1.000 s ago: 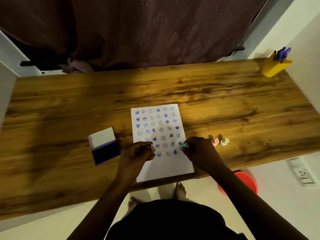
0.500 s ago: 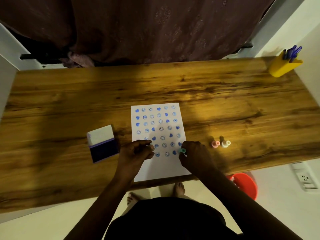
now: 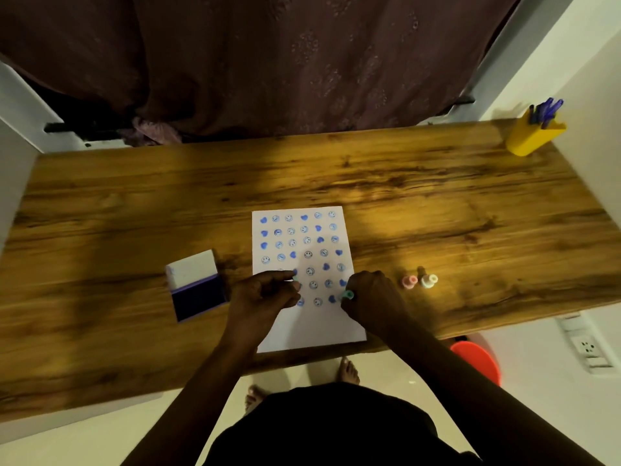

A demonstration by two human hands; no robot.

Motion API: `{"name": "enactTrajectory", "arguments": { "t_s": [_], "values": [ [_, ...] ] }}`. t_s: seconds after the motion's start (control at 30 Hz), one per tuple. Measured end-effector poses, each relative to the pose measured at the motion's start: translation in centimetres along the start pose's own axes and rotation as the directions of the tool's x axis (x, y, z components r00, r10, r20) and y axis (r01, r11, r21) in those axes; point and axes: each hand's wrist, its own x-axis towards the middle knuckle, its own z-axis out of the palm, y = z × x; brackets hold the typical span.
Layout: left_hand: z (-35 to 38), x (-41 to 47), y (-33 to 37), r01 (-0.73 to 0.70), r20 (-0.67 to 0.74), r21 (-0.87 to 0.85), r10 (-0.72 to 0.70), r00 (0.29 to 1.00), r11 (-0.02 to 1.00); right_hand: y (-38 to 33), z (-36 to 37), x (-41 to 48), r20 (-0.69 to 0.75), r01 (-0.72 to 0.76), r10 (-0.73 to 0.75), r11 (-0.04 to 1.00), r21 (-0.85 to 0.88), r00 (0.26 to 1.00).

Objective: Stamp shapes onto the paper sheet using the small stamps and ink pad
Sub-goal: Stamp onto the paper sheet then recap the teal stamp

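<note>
A white paper sheet [image 3: 312,327] lies on the wooden table [image 3: 437,213], covered in rows of blue hearts and smiley faces. My right hand [image 3: 373,297] pinches a small teal stamp [image 3: 348,294] at the sheet's right edge, by the lowest stamped row. My left hand [image 3: 262,294] rests on the sheet's left side, fingers curled around another small stamp whose tip [image 3: 295,279] just shows. An open ink pad [image 3: 198,295] with a dark blue pad and a raised white lid sits left of the sheet.
A pink stamp [image 3: 410,281] and a white stamp [image 3: 429,280] stand upright right of the sheet. A yellow pen holder [image 3: 532,137] sits at the far right corner. Below the table's front edge are an orange bucket [image 3: 477,359] and my bare feet.
My right hand has shifted the teal stamp slightly down the sheet's right edge. My left hand has stayed in place on the sheet.
</note>
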Motion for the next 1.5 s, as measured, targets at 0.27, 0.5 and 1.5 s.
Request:
{"name": "enactTrajectory", "arguments": {
  "t_s": [0.27, 0.5, 1.5],
  "values": [
    [1.9, -0.7, 0.9, -0.081, 0.080, 0.030, 0.079, 0.994, 0.996, 1.5, -4.0, -1.0, -0.082, -0.099, 0.133, 0.938, 0.332, 0.988],
    [5.0, -1.6, 2.0, -0.107, 0.245, -0.018, 0.108, 0.964, 0.994, 2.3, -7.9, -4.9, -0.001, -0.008, 0.021, 0.444, 0.896, 1.000],
    [11.4, -2.4, 1.1, -0.228, 0.479, 0.103, 0.153, 0.864, 0.968, 9.0, -6.0, -9.2, -0.041, 0.094, -0.142, 0.385, 0.918, 0.989]
  ]
}}
